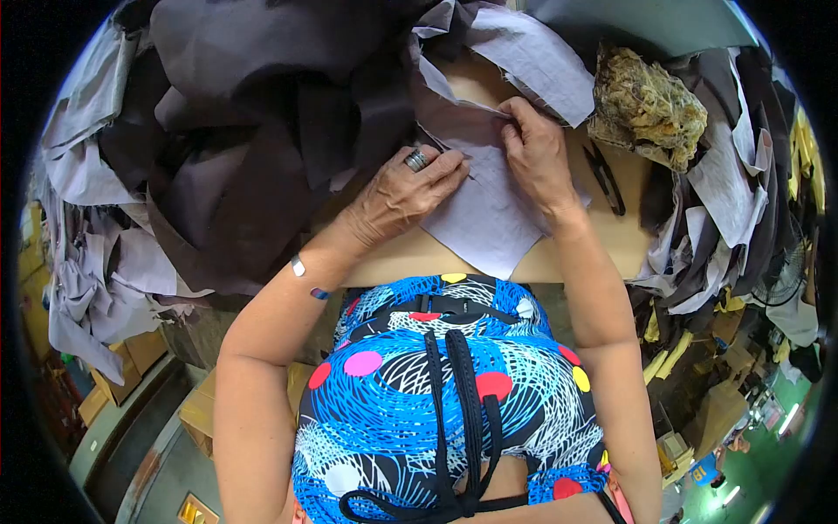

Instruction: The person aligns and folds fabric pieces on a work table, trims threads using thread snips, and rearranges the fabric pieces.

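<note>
A pale lilac piece of fabric (497,218) with frayed edges lies in front of me, one corner reaching over the front edge of the tan work surface (406,259). My right hand (537,157) pinches its upper edge between thumb and fingers. On the left side of the same piece, my left hand (410,194), with a ring on one finger, has its fingers curled together on the cloth; its thumb is mostly hidden. Thread snips (604,179) with dark handles rest to the right of my right hand.
Dark brown fabric (236,166) is heaped on the left, with lilac scraps (78,157) hanging beyond it. A tangled yellowish thread bundle (650,105) sits at upper right. More fabric strips (729,196) drape over the right side. A person (707,472) is far off at lower right.
</note>
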`<state>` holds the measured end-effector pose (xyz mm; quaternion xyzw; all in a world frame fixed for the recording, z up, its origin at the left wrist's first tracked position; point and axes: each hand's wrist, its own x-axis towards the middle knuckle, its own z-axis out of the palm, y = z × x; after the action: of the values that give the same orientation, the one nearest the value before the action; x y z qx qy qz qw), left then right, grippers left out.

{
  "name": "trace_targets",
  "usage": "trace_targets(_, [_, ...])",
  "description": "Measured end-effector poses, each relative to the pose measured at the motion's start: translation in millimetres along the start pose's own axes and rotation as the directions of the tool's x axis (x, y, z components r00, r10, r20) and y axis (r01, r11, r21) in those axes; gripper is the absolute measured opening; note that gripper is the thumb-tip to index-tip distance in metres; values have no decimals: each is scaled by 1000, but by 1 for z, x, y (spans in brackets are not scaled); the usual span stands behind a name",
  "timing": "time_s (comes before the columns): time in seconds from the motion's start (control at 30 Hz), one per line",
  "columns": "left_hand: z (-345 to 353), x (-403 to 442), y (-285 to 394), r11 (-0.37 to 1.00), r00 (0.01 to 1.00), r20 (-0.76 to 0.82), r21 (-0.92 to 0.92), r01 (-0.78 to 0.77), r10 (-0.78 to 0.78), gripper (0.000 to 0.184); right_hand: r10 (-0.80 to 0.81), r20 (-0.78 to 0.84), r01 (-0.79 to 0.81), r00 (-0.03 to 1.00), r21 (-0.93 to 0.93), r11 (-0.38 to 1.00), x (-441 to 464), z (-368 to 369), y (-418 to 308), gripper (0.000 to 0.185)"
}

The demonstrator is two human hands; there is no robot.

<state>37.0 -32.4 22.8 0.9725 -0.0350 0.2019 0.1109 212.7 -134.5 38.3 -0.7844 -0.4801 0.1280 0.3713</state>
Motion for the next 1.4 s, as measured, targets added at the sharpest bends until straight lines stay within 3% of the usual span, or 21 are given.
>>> trace_targets(0.37, [-5,4,7,981,991,133,190,-37,12,39,-3,-20,3,1000,7,1000,-1,4,2,13])
trace_targets(0.47, [-11,7,8,987,990,143,157,-23,1,37,-50,-36,49,998,-41,998,-1,5,5,11])
trace_targets(0.77, [-14,3,7,988,990,140,144,-48,28,35,-37,-16,36,999,-41,999,-2,7,9,12])
trace_targets(1.13, [-12,5,20,982,982,165,175,65,-94,39,-123,-57,119,991,-77,990,-4,7,11,16])
trace_targets(1.33, [-6,2,22,971,992,85,228,67,-88,41,-19,48,22,999,-57,998,1,0,-3,16])
trace_targets(1.4, [-6,2,23,971,992,90,230,66,-88,42,-14,0,14,1000,4,1000,2,1,-1,14])
